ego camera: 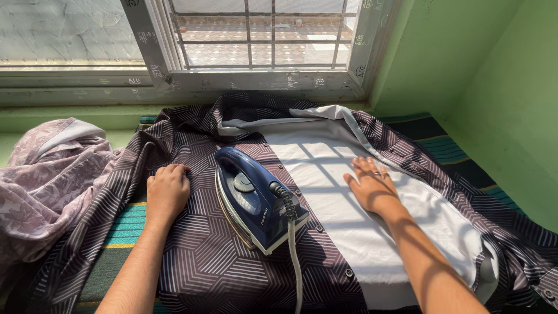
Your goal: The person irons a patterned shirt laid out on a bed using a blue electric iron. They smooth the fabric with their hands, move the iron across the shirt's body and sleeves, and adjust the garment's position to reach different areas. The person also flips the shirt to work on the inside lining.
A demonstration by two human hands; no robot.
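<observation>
Dark geometric-striped shirt [221, 261], white-lined

Counted in the head view:

- Hands: two. Left hand [167, 189], right hand [371, 183], both lying on the shirt.
- Irons: one, dark blue [251, 195], with one grey cord [294, 256].
- Shirts: one, dark with a pale line pattern [197, 261], spread open on the striped cover [125, 227].
- Shirt buttons in sight: five or so along the placket; the exact number is hard to tell.
- Other garments: one, mauve floral [40, 180], at the cover's left edge.
- Windows: one [261, 40].
</observation>
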